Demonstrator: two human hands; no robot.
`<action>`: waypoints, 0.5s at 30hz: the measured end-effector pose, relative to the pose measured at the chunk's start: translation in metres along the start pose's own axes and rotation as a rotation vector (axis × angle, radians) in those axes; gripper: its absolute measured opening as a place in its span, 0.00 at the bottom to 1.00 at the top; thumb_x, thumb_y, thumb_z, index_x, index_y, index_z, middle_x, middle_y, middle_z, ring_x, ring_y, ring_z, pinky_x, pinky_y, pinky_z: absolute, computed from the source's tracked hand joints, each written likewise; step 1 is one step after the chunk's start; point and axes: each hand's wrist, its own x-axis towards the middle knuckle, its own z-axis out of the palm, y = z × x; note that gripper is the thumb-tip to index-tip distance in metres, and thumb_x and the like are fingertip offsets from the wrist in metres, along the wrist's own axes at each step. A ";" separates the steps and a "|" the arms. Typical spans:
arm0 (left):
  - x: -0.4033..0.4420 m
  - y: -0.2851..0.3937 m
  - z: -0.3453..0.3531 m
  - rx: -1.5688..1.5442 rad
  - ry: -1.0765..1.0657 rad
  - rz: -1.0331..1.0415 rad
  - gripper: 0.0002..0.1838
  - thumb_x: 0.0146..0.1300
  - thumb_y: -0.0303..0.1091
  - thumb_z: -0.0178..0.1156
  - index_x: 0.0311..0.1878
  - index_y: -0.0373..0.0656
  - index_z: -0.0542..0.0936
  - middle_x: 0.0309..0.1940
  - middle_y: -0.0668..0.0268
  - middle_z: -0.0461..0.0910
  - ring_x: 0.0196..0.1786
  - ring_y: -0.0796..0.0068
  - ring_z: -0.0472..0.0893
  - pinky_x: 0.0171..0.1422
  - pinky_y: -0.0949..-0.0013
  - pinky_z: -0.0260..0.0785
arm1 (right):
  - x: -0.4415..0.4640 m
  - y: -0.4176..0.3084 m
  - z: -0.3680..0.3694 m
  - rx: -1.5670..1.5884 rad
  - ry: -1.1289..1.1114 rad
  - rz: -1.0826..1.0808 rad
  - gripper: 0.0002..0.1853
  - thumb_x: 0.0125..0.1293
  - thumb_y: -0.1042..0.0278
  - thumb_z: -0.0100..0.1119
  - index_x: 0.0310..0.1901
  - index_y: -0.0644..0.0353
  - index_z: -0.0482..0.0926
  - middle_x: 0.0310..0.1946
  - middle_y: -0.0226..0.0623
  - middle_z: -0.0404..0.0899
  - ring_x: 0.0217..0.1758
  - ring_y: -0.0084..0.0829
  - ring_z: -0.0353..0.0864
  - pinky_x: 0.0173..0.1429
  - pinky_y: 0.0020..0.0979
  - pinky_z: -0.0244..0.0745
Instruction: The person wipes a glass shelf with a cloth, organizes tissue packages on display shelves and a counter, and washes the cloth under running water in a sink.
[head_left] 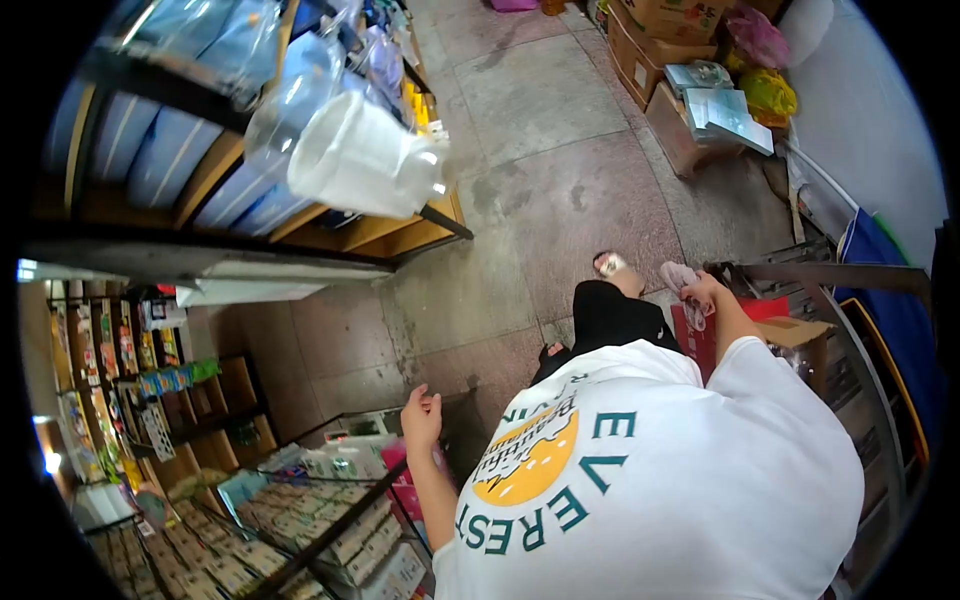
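My left hand (422, 420) hangs over the floor at lower centre, fingers loosely bent and apart, with nothing in it. Beside it stand a dark rack and pink packages (400, 480). At the right, my right hand (704, 290) is closed on a crumpled pale pink cloth (683, 280), part of which hangs below the fingers. A red box (695, 335) and an open cardboard box (800, 335) are just beyond that hand, beside a dark metal frame (840, 275).
Shelves with blue packages (170, 150) and a hanging white bag (350, 155) fill the upper left. Cartons (655, 45) and pale blue boxes (722, 112) are stacked at upper right. Stocked racks (230, 400) stand lower left. Tiled floor (540, 130) runs between.
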 end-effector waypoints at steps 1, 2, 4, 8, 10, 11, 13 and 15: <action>0.008 0.010 0.003 -0.017 0.007 -0.008 0.18 0.53 0.35 0.57 0.46 0.37 0.73 0.27 0.57 0.78 0.32 0.66 0.78 0.39 0.68 0.69 | 0.008 -0.004 -0.006 0.007 -0.003 0.005 0.48 0.37 0.71 0.64 0.63 0.61 0.48 0.32 0.49 0.73 0.28 0.38 0.73 0.26 0.41 0.71; 0.015 0.020 0.009 -0.039 0.016 -0.021 0.18 0.53 0.35 0.57 0.46 0.37 0.72 0.28 0.57 0.78 0.31 0.66 0.78 0.39 0.68 0.69 | 0.015 -0.008 -0.013 0.071 -0.016 0.038 0.48 0.37 0.74 0.63 0.63 0.61 0.49 0.31 0.49 0.73 0.27 0.37 0.73 0.25 0.41 0.69; 0.027 0.035 0.024 -0.079 0.043 -0.057 0.17 0.53 0.34 0.57 0.46 0.37 0.72 0.28 0.57 0.78 0.31 0.69 0.78 0.39 0.70 0.69 | 0.065 0.002 -0.031 0.125 -0.089 0.079 0.47 0.37 0.72 0.64 0.61 0.56 0.50 0.50 0.52 0.66 0.45 0.51 0.71 0.38 0.55 0.69; 0.042 0.028 0.108 -0.180 0.179 -0.340 0.17 0.52 0.35 0.57 0.44 0.37 0.74 0.30 0.56 0.78 0.32 0.68 0.78 0.41 0.70 0.69 | 0.148 -0.045 -0.096 -0.364 -0.046 0.026 0.30 0.34 0.65 0.68 0.43 0.68 0.72 0.39 0.46 0.76 0.39 0.36 0.75 0.42 0.36 0.72; 0.038 0.067 0.142 -0.046 0.161 -0.538 0.18 0.51 0.38 0.58 0.43 0.36 0.75 0.31 0.54 0.78 0.34 0.67 0.78 0.43 0.68 0.68 | 0.207 -0.089 -0.140 -0.570 -0.083 -0.038 0.19 0.35 0.63 0.69 0.30 0.66 0.80 0.37 0.42 0.78 0.39 0.35 0.76 0.42 0.37 0.72; 0.036 0.081 0.173 -0.046 0.109 -0.560 0.18 0.51 0.38 0.58 0.43 0.36 0.75 0.31 0.54 0.78 0.34 0.66 0.79 0.43 0.67 0.69 | 0.256 -0.116 -0.163 -0.654 -0.077 -0.165 0.23 0.35 0.62 0.69 0.36 0.66 0.78 0.39 0.45 0.77 0.42 0.38 0.76 0.45 0.36 0.71; 0.017 0.109 0.201 -0.032 0.040 -0.623 0.18 0.51 0.38 0.58 0.44 0.36 0.75 0.31 0.55 0.78 0.34 0.66 0.79 0.44 0.67 0.69 | 0.295 -0.174 -0.198 -0.536 0.004 -0.310 0.33 0.35 0.61 0.68 0.47 0.65 0.72 0.45 0.50 0.74 0.48 0.41 0.74 0.50 0.35 0.70; 0.035 0.154 0.218 -0.443 -0.358 -0.777 0.17 0.53 0.36 0.57 0.44 0.37 0.75 0.31 0.58 0.79 0.33 0.67 0.78 0.42 0.67 0.70 | 0.268 -0.289 -0.230 -0.421 0.113 -0.391 0.42 0.35 0.59 0.68 0.55 0.65 0.63 0.50 0.51 0.70 0.52 0.42 0.71 0.52 0.32 0.69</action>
